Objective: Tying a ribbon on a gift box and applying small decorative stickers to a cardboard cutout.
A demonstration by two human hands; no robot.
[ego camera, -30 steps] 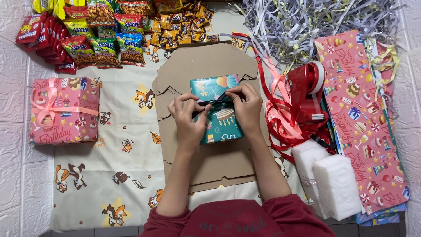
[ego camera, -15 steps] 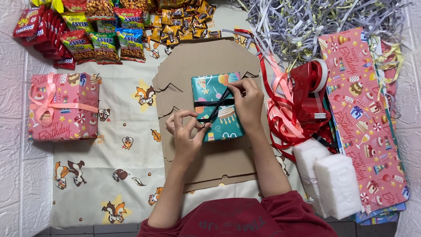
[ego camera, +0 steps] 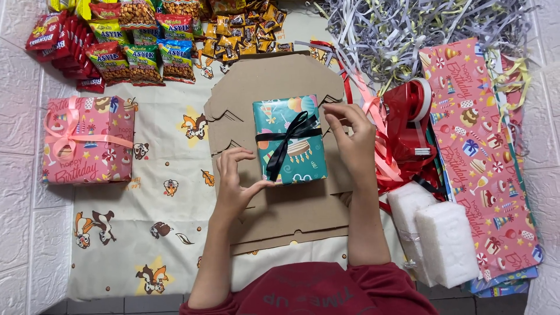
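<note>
Left hand fingertips touch teal gift corner, right hand open beside it: steady box, centre black bow on cardboard.

We see a gift box in smooth, slightly glossy paper with a shiny black ribbon, lying on matt brown cardboard. The white blocks look like rough foam, perhaps.
</note>
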